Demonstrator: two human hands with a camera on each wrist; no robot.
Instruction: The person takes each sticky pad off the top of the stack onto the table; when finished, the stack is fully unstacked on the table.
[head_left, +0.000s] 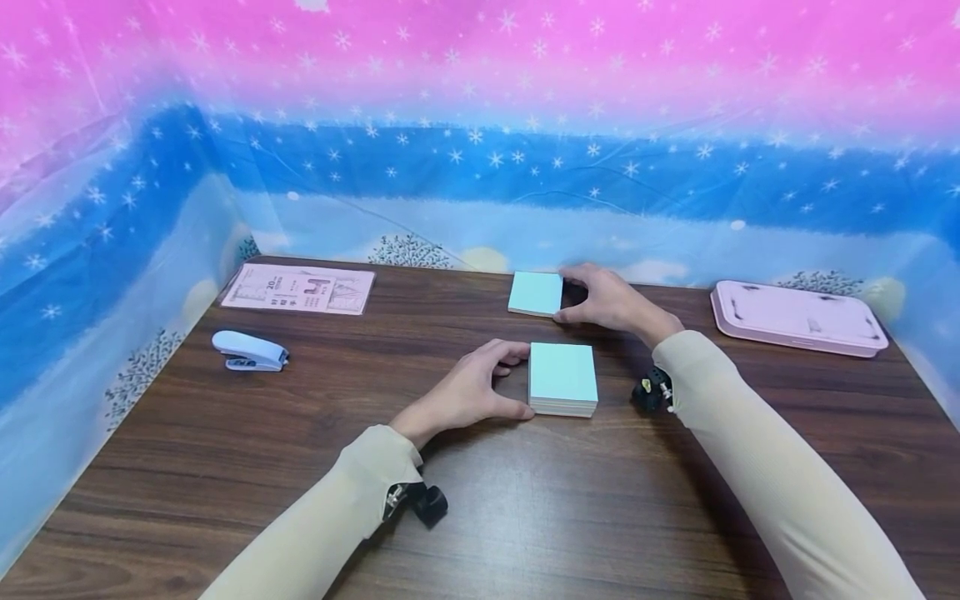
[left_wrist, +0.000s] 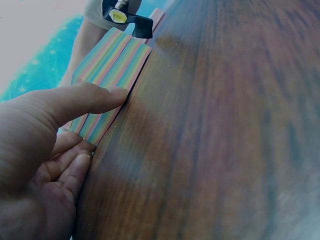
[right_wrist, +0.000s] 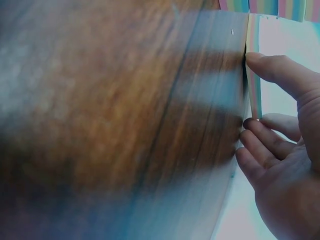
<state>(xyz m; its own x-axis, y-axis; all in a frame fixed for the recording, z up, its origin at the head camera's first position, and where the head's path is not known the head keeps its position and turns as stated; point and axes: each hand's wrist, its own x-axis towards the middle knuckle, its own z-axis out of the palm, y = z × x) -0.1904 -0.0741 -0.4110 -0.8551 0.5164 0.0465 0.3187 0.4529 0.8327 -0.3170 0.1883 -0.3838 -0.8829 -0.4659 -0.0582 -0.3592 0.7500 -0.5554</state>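
A stack of several square sticky note pads (head_left: 562,373), pale mint on top, sits on the table in front of me. Its sides show pastel stripes in the left wrist view. My left hand (head_left: 468,387) holds the stack at its left side, thumb (left_wrist: 107,97) on the near face and fingers round the far corner. Farther back lies a thin sticky note pad (head_left: 536,292) of the same colour. From the right, my right hand (head_left: 611,298) grips this pad, thumb (right_wrist: 272,67) at its near edge and fingertips at the far one; its striped edge shows in the right wrist view.
A white stapler (head_left: 251,351) lies on the left of the wooden table (head_left: 360,375). Behind it is a pink printed packet (head_left: 300,289). At the back right rests a pink pencil case (head_left: 798,317). A snowflake-patterned cloth (head_left: 480,158) hangs along the table's far and side edges.
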